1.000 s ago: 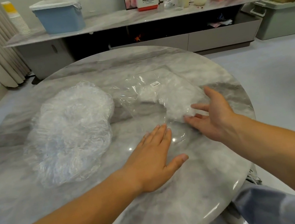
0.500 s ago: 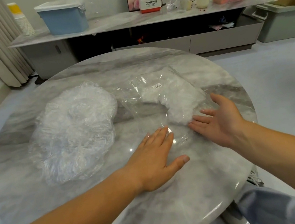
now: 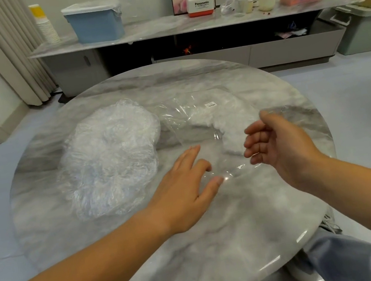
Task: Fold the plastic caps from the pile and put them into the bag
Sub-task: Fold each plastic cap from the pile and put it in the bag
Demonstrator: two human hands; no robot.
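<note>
A loose pile of crumpled clear plastic caps (image 3: 109, 158) lies on the left half of the round marble table (image 3: 221, 244). To its right lies a clear plastic bag (image 3: 191, 119) with a small white label, holding a curved wad of white folded caps (image 3: 227, 118). My left hand (image 3: 187, 184) rests palm down on the bag's near edge, fingertips and thumb pressing the film. My right hand (image 3: 278, 144) hovers above the bag's right side, palm turned left, fingers loosely curled around nothing I can make out. A strip of clear film shows by its thumb.
Behind the table runs a low marble sideboard (image 3: 161, 30) with a blue lidded bin (image 3: 96, 22), stacked paper cups (image 3: 44, 24), a Panasonic box and bottles. Curtains hang at the left. A grey storage box (image 3: 367, 29) stands on the floor at the right.
My right hand has lifted off the bag and turned, its fingers curling from flat to loosely bent. My left hand stays on the bag's near edge, fingers slightly more bent.
</note>
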